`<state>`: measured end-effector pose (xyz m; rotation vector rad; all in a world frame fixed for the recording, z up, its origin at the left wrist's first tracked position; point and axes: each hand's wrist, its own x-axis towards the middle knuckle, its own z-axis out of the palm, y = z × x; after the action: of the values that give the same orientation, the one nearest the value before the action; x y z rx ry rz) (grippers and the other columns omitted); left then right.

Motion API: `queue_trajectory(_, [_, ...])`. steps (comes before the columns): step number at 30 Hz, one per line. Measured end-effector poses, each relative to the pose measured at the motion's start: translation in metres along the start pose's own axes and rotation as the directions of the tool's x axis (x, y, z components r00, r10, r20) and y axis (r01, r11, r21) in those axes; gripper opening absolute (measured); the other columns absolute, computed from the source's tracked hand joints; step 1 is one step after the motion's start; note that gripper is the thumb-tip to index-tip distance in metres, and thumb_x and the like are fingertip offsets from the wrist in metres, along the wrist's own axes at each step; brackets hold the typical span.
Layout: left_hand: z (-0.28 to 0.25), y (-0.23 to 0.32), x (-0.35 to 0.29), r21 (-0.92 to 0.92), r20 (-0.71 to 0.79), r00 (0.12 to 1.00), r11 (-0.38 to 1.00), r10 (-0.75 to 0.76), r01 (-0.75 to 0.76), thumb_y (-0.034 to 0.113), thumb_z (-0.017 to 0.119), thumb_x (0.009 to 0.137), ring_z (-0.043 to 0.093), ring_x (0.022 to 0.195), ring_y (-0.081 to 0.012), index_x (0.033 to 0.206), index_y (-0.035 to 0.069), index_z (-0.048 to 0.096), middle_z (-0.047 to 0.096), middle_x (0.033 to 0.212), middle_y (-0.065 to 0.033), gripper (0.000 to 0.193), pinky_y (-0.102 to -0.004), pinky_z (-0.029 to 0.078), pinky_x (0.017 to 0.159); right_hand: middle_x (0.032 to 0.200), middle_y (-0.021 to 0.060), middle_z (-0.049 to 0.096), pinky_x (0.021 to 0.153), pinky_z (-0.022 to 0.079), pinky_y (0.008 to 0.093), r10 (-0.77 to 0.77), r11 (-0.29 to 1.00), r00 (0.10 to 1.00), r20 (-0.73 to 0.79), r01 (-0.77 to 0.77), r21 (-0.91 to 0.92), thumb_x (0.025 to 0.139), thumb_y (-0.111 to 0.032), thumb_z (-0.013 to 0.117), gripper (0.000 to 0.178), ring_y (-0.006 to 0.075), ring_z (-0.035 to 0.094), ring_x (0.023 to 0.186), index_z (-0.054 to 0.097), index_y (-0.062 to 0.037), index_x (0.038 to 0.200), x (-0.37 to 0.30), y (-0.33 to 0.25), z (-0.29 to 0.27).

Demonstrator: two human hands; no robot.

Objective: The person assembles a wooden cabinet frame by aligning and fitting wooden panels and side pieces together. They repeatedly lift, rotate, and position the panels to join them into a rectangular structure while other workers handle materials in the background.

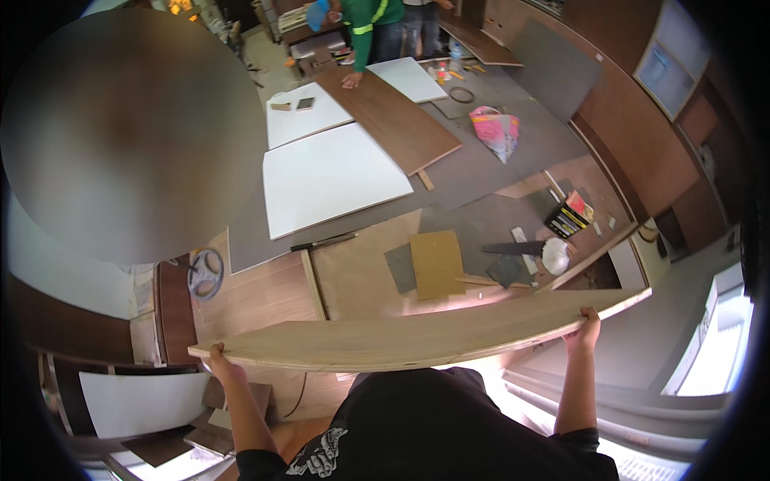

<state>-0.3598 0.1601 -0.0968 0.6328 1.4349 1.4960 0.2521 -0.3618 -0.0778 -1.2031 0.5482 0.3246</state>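
Note:
A long pale plywood board point(409, 330) spans the view in front of my body, held crosswise between both hands. My left hand point(224, 365) is closed on its left end, the thumb over the top edge. Toward the other end, my right hand point(586, 330) grips the near edge, thumb on top and fingers hidden beneath. Beyond the board stands a wide worktable, its grey top point(473, 180) bearing white panels point(333, 178) and a brown wood panel point(393, 120).
Across the table a person in a green sleeve point(365, 48) rests a hand on the brown panel. A handsaw point(513, 248), sandpaper sheets point(437, 266), a black box point(566, 218) and a pink-and-white bag point(495, 131) lie on the table. A grey wheel-like object point(206, 274) is at left. A large blur covers the upper left.

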Motion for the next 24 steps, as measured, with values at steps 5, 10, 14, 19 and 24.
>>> queue_trajectory(5, [-0.016,-0.013,0.026,-0.016,0.021,1.0,1.0,0.014,-0.014,0.002,0.062,0.079,0.055,0.11,-0.0273,0.132,0.005,0.045,0.055,0.121,-0.0124,0.056,-0.0424,0.048,0.101,0.108,0.0084,0.062,0.079,0.058,0.0458,0.009,1.0,0.999,-0.041,-0.009,0.003,0.085,-0.019,0.061,0.022,0.0275,0.067,0.098,0.058,-0.0105,0.106,-0.006,-0.001,0.004])
queue_trajectory(10, [-0.014,-0.013,0.027,-0.008,0.05,0.999,1.0,0.016,-0.016,0.002,0.061,0.081,0.054,0.111,-0.0259,0.138,0.005,0.043,0.054,0.124,-0.0114,0.06,-0.0421,0.047,0.101,0.118,0.0126,0.062,0.088,0.057,0.0527,0.012,1.0,0.999,-0.033,-0.012,-0.012,0.085,-0.021,0.059,0.039,0.0329,0.066,0.106,0.056,-0.0074,0.121,-0.005,-0.001,0.001])
queue_trajectory(14, [-0.014,-0.012,0.029,0.047,0.079,0.996,0.997,0.05,-0.054,0.002,0.059,0.082,0.053,0.113,-0.0253,0.144,0.005,0.04,0.053,0.127,-0.0117,0.065,-0.041,0.045,0.104,0.119,0.0144,0.063,0.089,0.057,0.0536,0.011,1.0,1.0,-0.014,-0.011,-0.028,0.086,-0.023,0.058,0.042,0.0331,0.066,0.108,0.055,-0.0055,0.124,-0.002,0.001,0.001])
queue_trajectory(19, [-0.005,-0.004,0.008,-0.003,0.071,0.996,0.998,0.062,-0.062,0.003,0.062,0.082,0.053,0.119,-0.0287,0.15,0.003,0.034,0.052,0.133,-0.0155,0.074,-0.0422,0.045,0.106,0.117,0.0146,0.063,0.087,0.058,0.0501,0.031,0.998,0.999,0.026,-0.029,-0.055,0.088,-0.021,0.059,0.039,0.0316,0.068,0.106,0.053,-0.004,0.122,-0.009,-0.002,0.003])
queue_trajectory(24, [0.015,0.003,-0.015,0.022,-0.071,0.994,0.997,0.081,-0.08,0.008,0.067,0.084,0.057,0.119,-0.0322,0.144,-0.001,0.04,0.055,0.133,-0.0194,0.067,-0.0438,0.049,0.104,0.119,0.0182,0.062,0.088,0.056,0.0588,0.023,0.998,0.999,0.025,-0.021,-0.061,0.086,-0.024,0.059,0.043,0.0377,0.067,0.107,0.051,-0.0033,0.123,-0.021,-0.008,0.01])
